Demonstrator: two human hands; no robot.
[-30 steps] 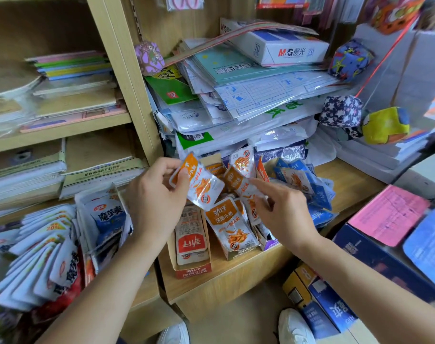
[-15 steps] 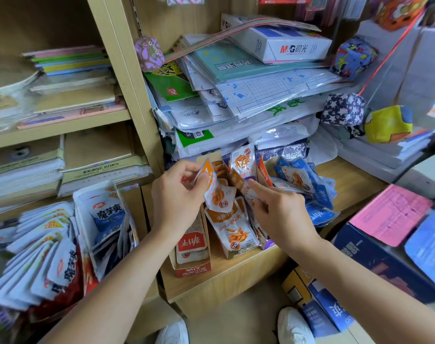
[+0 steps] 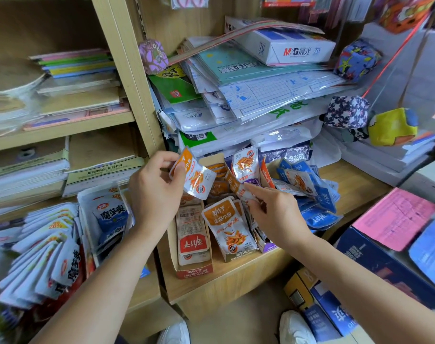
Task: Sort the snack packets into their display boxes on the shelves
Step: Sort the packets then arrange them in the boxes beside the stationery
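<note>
My left hand (image 3: 157, 194) pinches an orange fish-snack packet (image 3: 195, 178) above the red display box (image 3: 195, 272); my right hand (image 3: 276, 214) pinches a second packet (image 3: 243, 193), blurred, probably the same kind, over the orange display box (image 3: 238, 256).

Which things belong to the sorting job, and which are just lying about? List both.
Job: left hand, orange packet it pinches, right hand, blue packets, red display box, orange display box.
Lying about: paper box, notebooks, cloth ball, pink sheet.
</note>
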